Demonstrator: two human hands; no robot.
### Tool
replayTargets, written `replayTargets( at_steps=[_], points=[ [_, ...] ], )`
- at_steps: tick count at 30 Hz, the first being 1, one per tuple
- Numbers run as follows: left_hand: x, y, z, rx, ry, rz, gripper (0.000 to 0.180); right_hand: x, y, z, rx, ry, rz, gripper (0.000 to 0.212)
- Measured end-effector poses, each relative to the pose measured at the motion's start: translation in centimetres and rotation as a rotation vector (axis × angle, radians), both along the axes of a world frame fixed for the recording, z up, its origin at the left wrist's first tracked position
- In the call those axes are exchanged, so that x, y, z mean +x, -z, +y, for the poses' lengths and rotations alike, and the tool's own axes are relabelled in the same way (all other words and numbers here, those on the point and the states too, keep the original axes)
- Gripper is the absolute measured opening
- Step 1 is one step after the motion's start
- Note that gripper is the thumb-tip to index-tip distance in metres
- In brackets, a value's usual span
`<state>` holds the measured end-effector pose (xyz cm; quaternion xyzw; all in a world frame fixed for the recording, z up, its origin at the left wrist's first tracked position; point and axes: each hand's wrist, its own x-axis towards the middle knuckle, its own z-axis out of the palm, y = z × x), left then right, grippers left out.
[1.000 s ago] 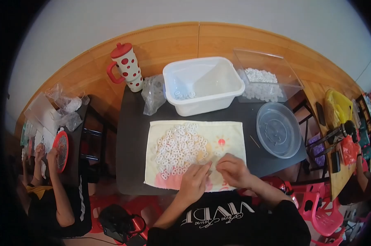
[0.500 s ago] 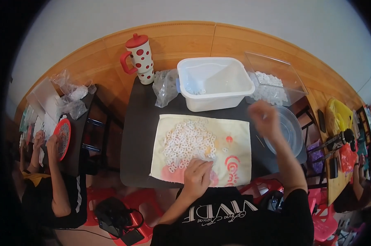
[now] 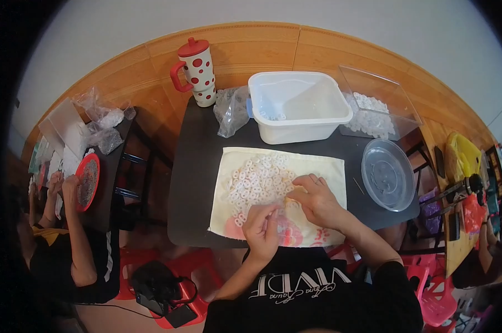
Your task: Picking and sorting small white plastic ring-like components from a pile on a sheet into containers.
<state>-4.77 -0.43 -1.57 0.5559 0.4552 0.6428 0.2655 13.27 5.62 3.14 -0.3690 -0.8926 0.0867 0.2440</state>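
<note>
Working close: left hand [image 3: 262, 230], right hand [image 3: 316, 202]

Left fingers bunched, right fingers curled; cannot tell what either holds. Far side of the left: small white plastic-looking looped pieces [image 3: 256, 183], heaped on cream printed cloth towel [image 3: 333, 166]. Probably light, stiff, slippery; pinch rims.

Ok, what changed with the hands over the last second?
Right hand swung out toward the round clear container, then came back left over the cloth, by the white pieces. Left hand stayed at the cloth's near edge. Pickup or release: can't tell. White tub and spotted tumbler stayed put.
</note>
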Motion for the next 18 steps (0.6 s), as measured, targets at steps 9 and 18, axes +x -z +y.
replayTargets(
  at_steps=[9,18],
  points=[
    [0.2,0.3,0.0,0.015,0.01,0.038,0.015,-1.1,1.0,-1.3,0.018,0.081,-0.109,0.013],
    [0.8,-0.5,0.3,0.044,0.078,0.06,0.016,1.8,2.3,-1.9,-0.816,0.2,0.849,0.002]
  ],
)
